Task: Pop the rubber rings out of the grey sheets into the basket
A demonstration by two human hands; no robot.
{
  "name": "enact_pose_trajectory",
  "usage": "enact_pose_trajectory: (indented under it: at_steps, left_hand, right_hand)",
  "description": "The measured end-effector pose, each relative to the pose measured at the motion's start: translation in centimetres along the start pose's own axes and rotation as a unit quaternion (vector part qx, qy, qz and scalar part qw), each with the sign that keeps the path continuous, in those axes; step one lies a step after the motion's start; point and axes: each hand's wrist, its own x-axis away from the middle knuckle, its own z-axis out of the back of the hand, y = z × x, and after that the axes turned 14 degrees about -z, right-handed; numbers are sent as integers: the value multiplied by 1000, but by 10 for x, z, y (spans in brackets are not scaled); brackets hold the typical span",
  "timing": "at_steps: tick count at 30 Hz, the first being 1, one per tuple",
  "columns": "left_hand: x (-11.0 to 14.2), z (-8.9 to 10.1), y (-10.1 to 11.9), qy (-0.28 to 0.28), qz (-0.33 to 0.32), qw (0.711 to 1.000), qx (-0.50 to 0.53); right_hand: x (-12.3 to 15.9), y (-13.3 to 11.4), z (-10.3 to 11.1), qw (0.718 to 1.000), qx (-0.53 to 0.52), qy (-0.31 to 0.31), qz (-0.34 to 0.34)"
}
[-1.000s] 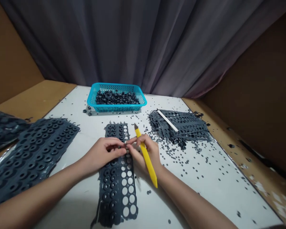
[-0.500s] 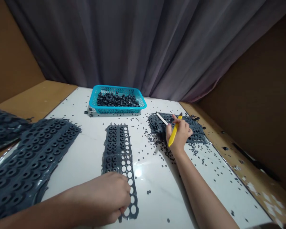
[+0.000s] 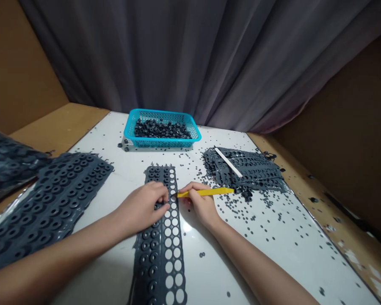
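Pinch: right fingers (image 3: 197,185) grip yellow pen-shaped plastic tool (image 3: 217,192); light, steady control suits it.
Bracing: dark-grey perforated rubber sheet (image 3: 160,254) lies beneath left fingers (image 3: 156,186); press it flat.
Left grasp: cannot tell.

i saw a glossy plastic basket (image 3: 163,138), smooth glossy tabletop (image 3: 206,271), soft matt cloth curtain (image 3: 165,55) and rubbery dark sheet (image 3: 160,254).

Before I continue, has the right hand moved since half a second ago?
Yes: the right hand went leftward, from over the stacked sheets to the middle perforated sheet.
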Motion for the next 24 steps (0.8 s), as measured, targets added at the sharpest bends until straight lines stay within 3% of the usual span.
enact_pose_trajectory:
  at_steps: [7,15,20,24]
  left_hand:
    - [-1,-7,-14,34,-12,998,-49]
    - [-7,-5,-8,-41,-70,983,-163]
    - [-9,-8,-5,-83,-121,952,-267]
    - [-6,-8,-11,-51,-119,967,-221]
  right_hand:
    - [2,-1,0,994,102,-3,43]
    - [5,-13,-5,970,219,15,102]
    - [3,-10,-3,973,203,5,109]
    - [1,-5,3,992,100,-6,70]
